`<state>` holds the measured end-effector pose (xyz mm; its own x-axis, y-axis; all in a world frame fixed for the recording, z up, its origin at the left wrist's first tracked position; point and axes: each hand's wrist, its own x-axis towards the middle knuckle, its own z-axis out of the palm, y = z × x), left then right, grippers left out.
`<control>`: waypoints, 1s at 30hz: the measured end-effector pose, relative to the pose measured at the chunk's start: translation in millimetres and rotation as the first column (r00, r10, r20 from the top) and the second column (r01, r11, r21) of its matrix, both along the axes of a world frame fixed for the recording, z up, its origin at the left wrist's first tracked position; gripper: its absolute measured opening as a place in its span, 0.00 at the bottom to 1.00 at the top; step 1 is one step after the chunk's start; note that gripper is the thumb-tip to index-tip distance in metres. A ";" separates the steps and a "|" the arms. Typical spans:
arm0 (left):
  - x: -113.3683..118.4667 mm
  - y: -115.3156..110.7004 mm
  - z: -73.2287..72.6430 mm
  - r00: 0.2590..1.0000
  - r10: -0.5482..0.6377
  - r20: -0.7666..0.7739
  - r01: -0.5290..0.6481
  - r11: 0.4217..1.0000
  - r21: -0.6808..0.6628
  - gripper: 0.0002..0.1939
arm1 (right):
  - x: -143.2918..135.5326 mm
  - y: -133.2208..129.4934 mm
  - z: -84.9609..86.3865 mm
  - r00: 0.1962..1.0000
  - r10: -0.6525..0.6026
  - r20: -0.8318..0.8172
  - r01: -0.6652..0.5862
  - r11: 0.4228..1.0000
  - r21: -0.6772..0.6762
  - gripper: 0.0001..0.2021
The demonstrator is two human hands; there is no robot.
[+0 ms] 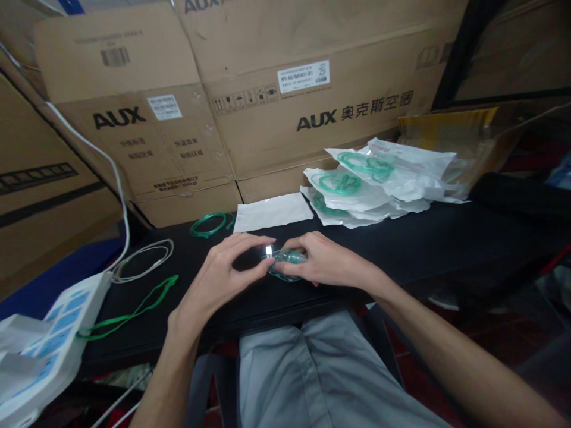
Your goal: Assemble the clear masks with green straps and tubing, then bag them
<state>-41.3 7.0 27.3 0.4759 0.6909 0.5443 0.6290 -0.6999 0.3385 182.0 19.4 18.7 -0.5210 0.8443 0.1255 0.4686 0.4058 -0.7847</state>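
In the middle, at the black table's front, my right hand (321, 258) is closed around a clear green-tinted plastic mask (292, 257), partly covered by the fingers. My left hand (232, 258) has its thumb and index finger around a small bright metal strip (268, 251) at the mask's left edge. Glare on the strip hides its detail. Behind my left hand lies a coil of green tubing (209, 226). A green elastic strap (134, 315) is stretched out farther left. Beyond both hands, a white paper pouch (273, 213) lies flat.
Several white pouches with green tubing (341, 182) are piled at the back right. AUX cardboard boxes (267, 131) wall off the far side. A white power strip (66, 339) and a looped pale cable (147, 261) occupy the left. The black table (401, 255) ends close to my lap.
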 end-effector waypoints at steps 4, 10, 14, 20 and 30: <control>-15.7 5.9 3.4 0.994 0.104 -0.040 -0.108 0.987 -0.120 0.16 | -2.2 1.0 -4.4 0.998 -0.014 0.055 0.013 1.000 0.020 0.16; -68.8 16.0 2.6 0.931 0.313 -0.187 -0.356 0.890 -0.284 0.18 | -0.7 2.5 -5.9 0.979 -0.054 0.199 0.016 0.982 0.189 0.18; -98.9 14.9 0.8 0.892 0.349 -0.288 -0.448 0.773 -0.449 0.20 | -0.7 0.8 -3.3 0.970 -0.020 0.243 -0.022 0.986 0.168 0.20; -114.9 8.8 -1.6 0.920 0.308 -0.243 -0.388 0.618 -0.683 0.37 | -0.5 0.2 -1.9 0.966 -0.002 0.257 -0.036 0.989 0.141 0.22; -123.0 -0.5 5.9 0.865 0.387 -0.318 -0.498 0.590 -0.635 0.39 | 4.3 4.7 -8.7 0.970 0.065 0.235 -0.104 0.982 0.157 0.21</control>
<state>-164.3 6.5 33.2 0.0360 0.9776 -0.2076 0.8730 0.0703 0.4826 186.3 24.1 10.0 -0.6207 0.7732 0.1301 0.5855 0.5674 -0.5789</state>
